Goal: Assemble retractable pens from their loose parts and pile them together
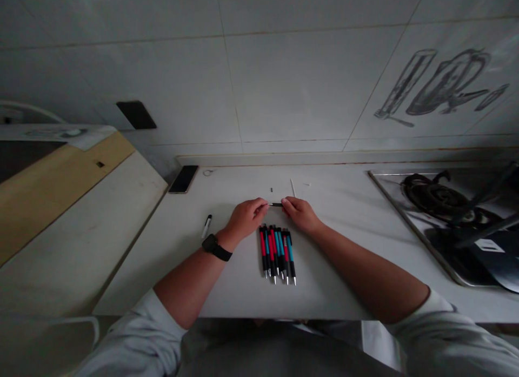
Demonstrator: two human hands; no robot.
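My left hand and my right hand are close together above the white counter, with a pen part stretched level between their fingertips. It has a dark barrel towards the right and a thin, silvery end towards the left. Both hands are pinched shut on it; their fingers cover its ends. Just below lies a row of several click pens, red or blue with black grips, silver tips towards me. A thin white stick lies behind my right hand. A tiny dark piece lies behind the pen part.
A black-and-white pen-like piece lies left of my left wrist. Further back are a phone, a small ring-shaped item and a tiny white bit. A gas stove borders the right side; a pale slanted panel borders the left.
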